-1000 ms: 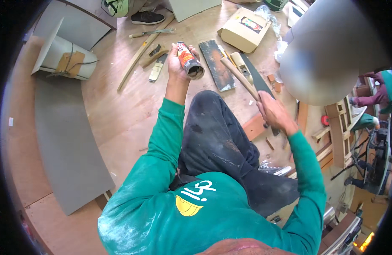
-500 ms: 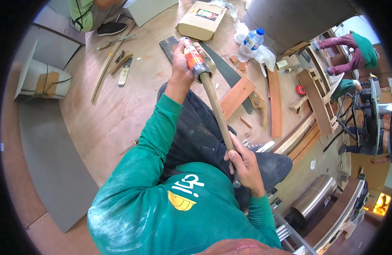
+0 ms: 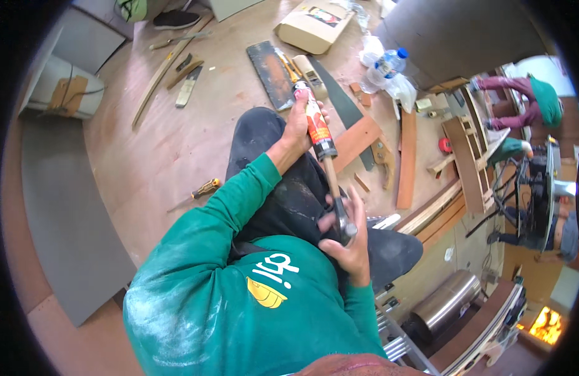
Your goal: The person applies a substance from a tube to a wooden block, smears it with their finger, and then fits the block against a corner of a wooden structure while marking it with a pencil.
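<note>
My left hand (image 3: 297, 125) is wrapped round a red and black sealant cartridge (image 3: 319, 128), held slanting above my lap. From its lower end comes the wooden handle of a hammer (image 3: 331, 178), pushed partly inside the tube. Close to my body, the dark metal hammer head (image 3: 346, 230) lies against the palm of my right hand (image 3: 352, 254). That hand's fingers are spread, some of them blurred and partly behind the hammer. Beyond the cartridge's far end, a wooden hand plane (image 3: 309, 76) and a dark flat board (image 3: 269, 74) lie on the floor.
A yellow-handled screwdriver (image 3: 206, 187) lies left of my knee. To the right are a handsaw (image 3: 382, 156), reddish planks (image 3: 407, 163) and a water bottle (image 3: 384, 70). A cardboard box (image 3: 314, 28) stands ahead. Another person (image 3: 543, 103) bends over at far right.
The cartridge has come down nearer my lap, and much less hammer handle shows outside it. My right hand has loosened from round the handle to spread fingers at the hammer head.
</note>
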Tool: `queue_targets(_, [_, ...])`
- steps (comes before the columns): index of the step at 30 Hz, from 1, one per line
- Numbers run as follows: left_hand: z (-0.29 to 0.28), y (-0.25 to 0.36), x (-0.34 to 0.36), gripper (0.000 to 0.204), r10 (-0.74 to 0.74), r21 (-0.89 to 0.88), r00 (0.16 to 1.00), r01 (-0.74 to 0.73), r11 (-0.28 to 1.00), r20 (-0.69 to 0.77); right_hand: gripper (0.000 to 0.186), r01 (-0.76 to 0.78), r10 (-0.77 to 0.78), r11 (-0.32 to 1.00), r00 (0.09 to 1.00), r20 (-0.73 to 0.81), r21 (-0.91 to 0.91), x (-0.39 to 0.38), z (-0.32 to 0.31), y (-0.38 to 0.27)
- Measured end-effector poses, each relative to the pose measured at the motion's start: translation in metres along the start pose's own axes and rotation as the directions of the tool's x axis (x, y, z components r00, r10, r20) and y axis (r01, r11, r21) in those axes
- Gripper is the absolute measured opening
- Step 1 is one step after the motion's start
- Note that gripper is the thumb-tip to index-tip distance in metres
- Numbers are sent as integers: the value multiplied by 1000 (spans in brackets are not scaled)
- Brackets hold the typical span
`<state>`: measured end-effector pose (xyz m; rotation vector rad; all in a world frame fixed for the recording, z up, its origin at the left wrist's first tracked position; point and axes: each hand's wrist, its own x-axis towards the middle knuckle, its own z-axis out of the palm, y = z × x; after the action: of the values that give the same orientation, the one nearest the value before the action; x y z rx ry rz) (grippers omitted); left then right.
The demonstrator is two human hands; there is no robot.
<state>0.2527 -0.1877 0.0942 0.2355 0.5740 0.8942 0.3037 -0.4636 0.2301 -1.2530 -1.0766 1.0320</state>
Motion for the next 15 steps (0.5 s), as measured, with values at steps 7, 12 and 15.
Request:
queue_targets(7, [-15, 17, -22, 24, -194, -176, 976, 209, 962, 99, 51, -463, 392, 868, 860, -327, -178, -43, -10, -17])
queue_targets(12, [-15, 21, -10, 31, -185, -271, 978, 152, 951, -101, 49, -460, 395, 871, 866, -307, -176, -6, 18, 2])
queue_targets(15, [-7, 14, -20, 24, -163, -200, 981, 139, 970, -109, 54, -459, 455, 885, 823, -341, 73, -12, 8, 2])
